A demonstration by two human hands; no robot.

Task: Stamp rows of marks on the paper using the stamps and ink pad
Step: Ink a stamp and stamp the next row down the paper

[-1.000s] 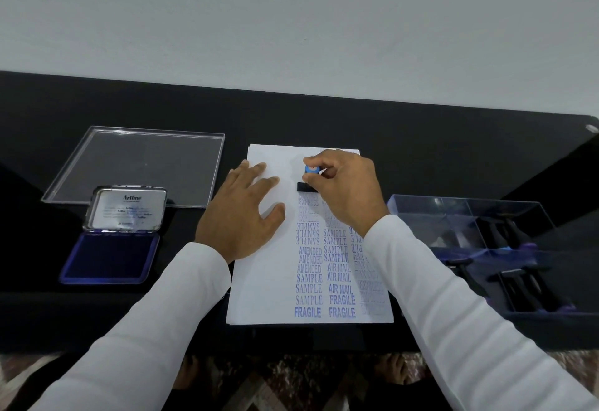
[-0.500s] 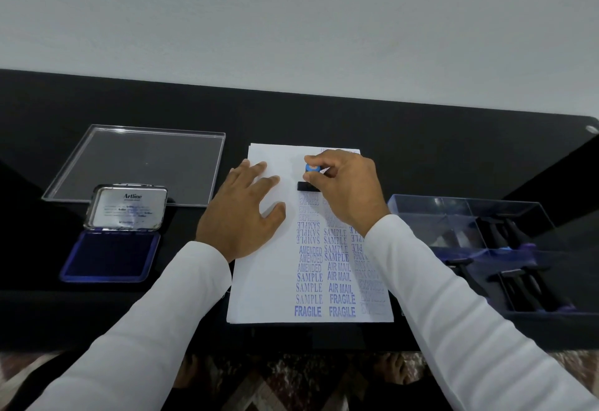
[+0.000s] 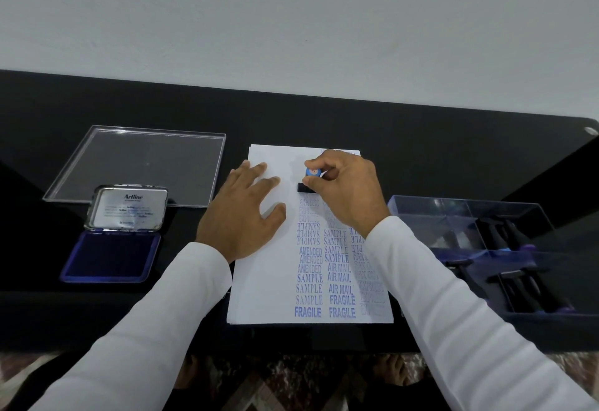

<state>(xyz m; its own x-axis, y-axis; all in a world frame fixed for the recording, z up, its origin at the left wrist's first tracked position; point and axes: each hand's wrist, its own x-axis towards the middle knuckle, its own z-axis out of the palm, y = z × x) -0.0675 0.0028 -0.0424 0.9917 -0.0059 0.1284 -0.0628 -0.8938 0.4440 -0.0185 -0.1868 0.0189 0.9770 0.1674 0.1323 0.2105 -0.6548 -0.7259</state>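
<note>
Nothing has shifted since the earlier frames. Clear box (image 3: 470, 216) at right holds dark stamps (image 3: 518, 287). Right hand (image 3: 350, 190) pinches the stamp (image 3: 308, 180) onto the paper (image 3: 275, 297); left hand (image 3: 246, 213) lies spread flat on it. Ink pad (image 3: 111, 256) sits open at left.

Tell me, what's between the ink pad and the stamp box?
In the head view, the stamped paper lies between the ink pad and stamp box, with both hands on it.
</note>
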